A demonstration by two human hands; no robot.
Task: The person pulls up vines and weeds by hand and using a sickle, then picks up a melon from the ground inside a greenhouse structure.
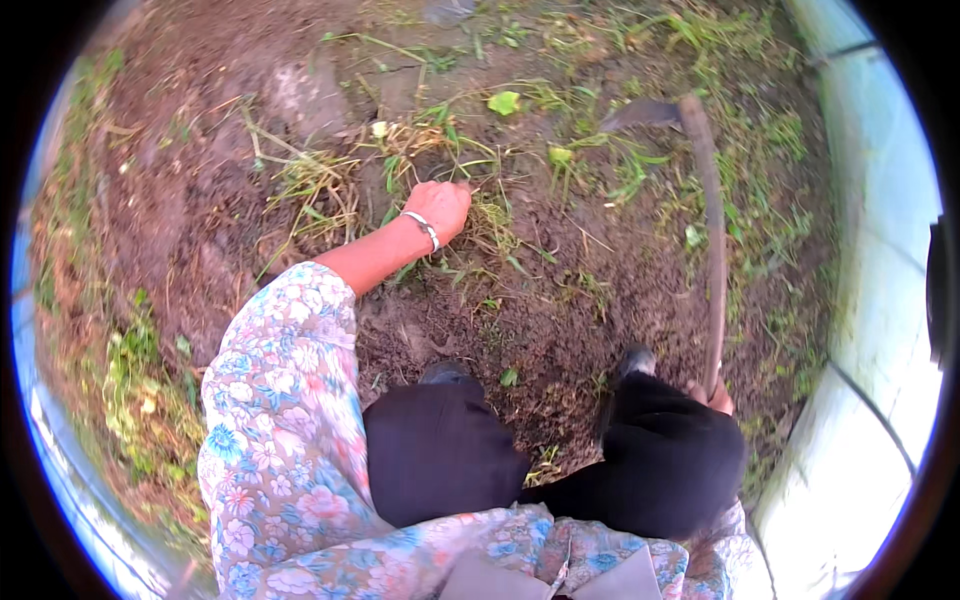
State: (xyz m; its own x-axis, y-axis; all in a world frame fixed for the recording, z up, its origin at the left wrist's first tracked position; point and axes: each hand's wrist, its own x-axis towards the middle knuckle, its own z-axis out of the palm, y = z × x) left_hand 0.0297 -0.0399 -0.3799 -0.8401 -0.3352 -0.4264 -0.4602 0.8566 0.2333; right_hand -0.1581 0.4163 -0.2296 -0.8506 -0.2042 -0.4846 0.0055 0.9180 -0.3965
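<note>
My left hand (441, 208), with a white band at the wrist, is curled into a fist low over the soil. It closes on a tuft of weeds (461, 159), whose stems spread around the knuckles; the fingertips are hidden. At the right, my right hand (712, 396) grips the lower end of a long wooden handle beside my right knee, which partly covers the hand. That handle belongs to a hoe (714, 247). Its dark metal blade (643, 115) points left at the far end, above weedy ground. Loose pulled grass (319, 176) lies left of my left hand.
Damp brown soil (420, 322) stretches around my feet. Pale plastic sheeting (877, 225) with dark ribs rises along the right side. Greener weeds (142, 375) grow along the left edge. A light green leaf (504, 103) lies farther ahead. My knees are bent close to the ground.
</note>
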